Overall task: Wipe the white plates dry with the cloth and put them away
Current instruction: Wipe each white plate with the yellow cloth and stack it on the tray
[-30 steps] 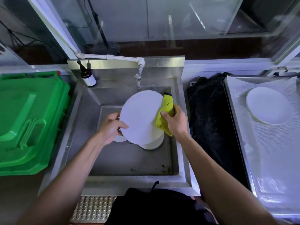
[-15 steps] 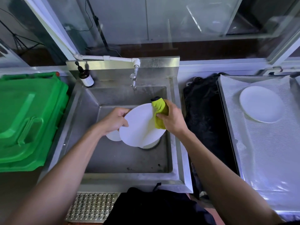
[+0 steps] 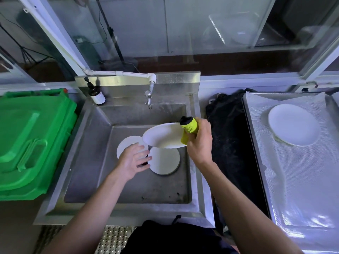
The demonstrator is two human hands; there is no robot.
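Observation:
Over the steel sink (image 3: 88, 162) my right hand (image 3: 199, 142) grips a yellow-green cloth (image 3: 189, 128) and, through it, the right rim of a white plate (image 3: 163, 137) held nearly flat. My left hand (image 3: 133, 161) hovers free of that plate with fingers spread, above two more white plates on the sink floor: one to the left (image 3: 126, 145), partly hidden by the hand, and one lower right (image 3: 165, 161). A further white plate (image 3: 293, 124) lies on the covered counter at the right.
A green bin lid (image 3: 33, 142) fills the left side. A tap (image 3: 149, 99) and a dark pump bottle (image 3: 97, 95) stand at the sink's back. A black cloth (image 3: 229, 136) lies between the sink and the foil-covered counter (image 3: 302, 180).
My left hand has let go of the plate and dropped toward the sink floor. My right hand alone now carries the plate, tipped flatter and shifted right, uncovering the two plates beneath.

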